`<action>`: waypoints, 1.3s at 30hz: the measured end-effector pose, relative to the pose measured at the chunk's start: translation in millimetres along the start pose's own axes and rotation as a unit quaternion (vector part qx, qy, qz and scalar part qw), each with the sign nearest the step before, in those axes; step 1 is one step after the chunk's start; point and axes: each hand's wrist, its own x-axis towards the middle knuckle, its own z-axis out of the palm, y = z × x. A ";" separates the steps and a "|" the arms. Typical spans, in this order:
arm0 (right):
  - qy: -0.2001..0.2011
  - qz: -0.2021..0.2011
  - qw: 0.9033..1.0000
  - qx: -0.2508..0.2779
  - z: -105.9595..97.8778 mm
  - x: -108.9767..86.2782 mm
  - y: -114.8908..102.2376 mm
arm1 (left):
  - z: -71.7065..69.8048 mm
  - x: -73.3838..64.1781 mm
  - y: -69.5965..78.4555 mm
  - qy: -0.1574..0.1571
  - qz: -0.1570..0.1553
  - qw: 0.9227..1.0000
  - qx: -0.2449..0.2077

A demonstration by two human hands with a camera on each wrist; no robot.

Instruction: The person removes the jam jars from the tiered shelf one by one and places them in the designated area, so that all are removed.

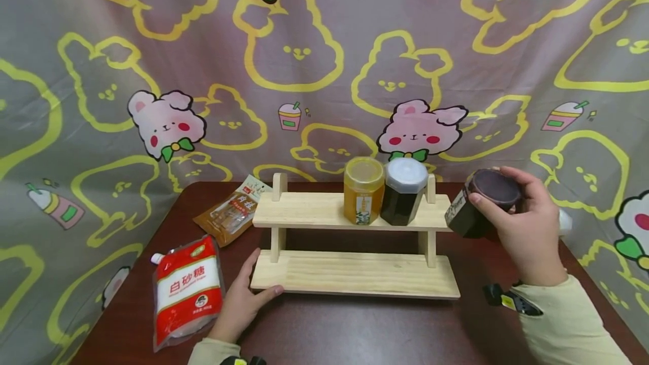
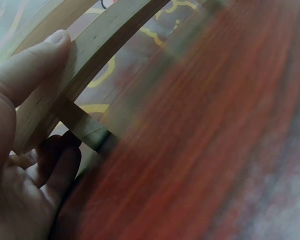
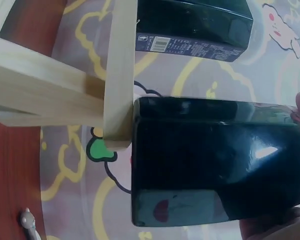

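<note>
A two-tier wooden shelf (image 1: 350,274) stands on the table. My left hand (image 1: 240,300) grips the left end of its lower board, the thumb over the front edge and the other fingers round the side; the left wrist view shows the thumb on the wood (image 2: 97,37). Beside the upper board's right end, my right hand (image 1: 534,232) holds a dark jar (image 1: 470,223), thumb and fingers about its dark lid. Seen from the right wrist, this jar (image 3: 215,155) lies close to the board's end. An amber jar (image 1: 364,199) and a dark jar with a whitish lid (image 1: 402,199) stand together on the upper board.
A red and white sugar pouch (image 1: 187,289) lies on the dark wood table (image 1: 355,331) left of my left hand. Behind it, a brown packet (image 1: 230,213) lies by the shelf. Something white (image 1: 565,222) shows behind my right hand. A patterned curtain (image 1: 324,72) hangs behind the table.
</note>
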 end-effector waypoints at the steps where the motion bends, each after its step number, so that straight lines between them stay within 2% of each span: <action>1: -0.006 0.000 1.000 0.001 0.5 0.0 0.1 | 0.4 -0.2 0.1 0.000 0.001 1.000 0.000; 8: -0.050 -0.024 0.998 -0.015 4.9 -0.5 -3.4 | 0.4 -1.0 -0.1 0.001 0.002 1.000 -0.005; 14: -0.066 -0.047 0.996 -0.033 12.7 -1.4 -7.7 | -0.6 -1.5 0.2 0.003 0.007 1.000 0.008; 39: -0.120 -0.046 0.991 -0.026 29.9 4.4 -12.4 | 0.3 -0.1 -0.4 -0.003 0.002 1.000 0.013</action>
